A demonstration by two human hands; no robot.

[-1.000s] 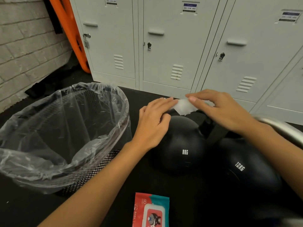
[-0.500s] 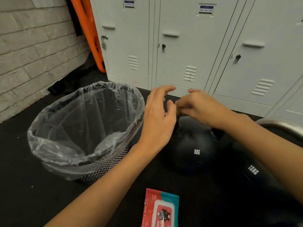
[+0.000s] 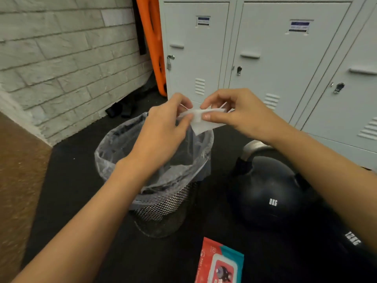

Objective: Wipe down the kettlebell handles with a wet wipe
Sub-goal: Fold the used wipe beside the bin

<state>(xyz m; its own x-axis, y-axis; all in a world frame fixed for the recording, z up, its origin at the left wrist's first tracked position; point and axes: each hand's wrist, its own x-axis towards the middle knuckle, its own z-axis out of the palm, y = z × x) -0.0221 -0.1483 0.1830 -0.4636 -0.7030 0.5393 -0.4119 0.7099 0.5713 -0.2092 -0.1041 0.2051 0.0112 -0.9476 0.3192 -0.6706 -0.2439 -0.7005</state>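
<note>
A folded white wet wipe hangs in the air above the far rim of the bin. My left hand pinches its left end and my right hand pinches its right end between thumb and fingers. Below my right forearm a black kettlebell marked 8KG stands on the floor, its silver handle partly visible. A second black kettlebell marked 12KG sits at the lower right, mostly hidden by my right arm.
A black mesh bin lined with a clear plastic bag stands under my hands. A red and teal wipes pack lies on the dark floor near the bottom edge. Grey lockers line the back, an orange board leans in the corner, a brick wall runs along the left.
Both hands rose from the 8KG kettlebell's handle and moved left with the wipe to above the bin. The view swung left, so the bin sits centre.
</note>
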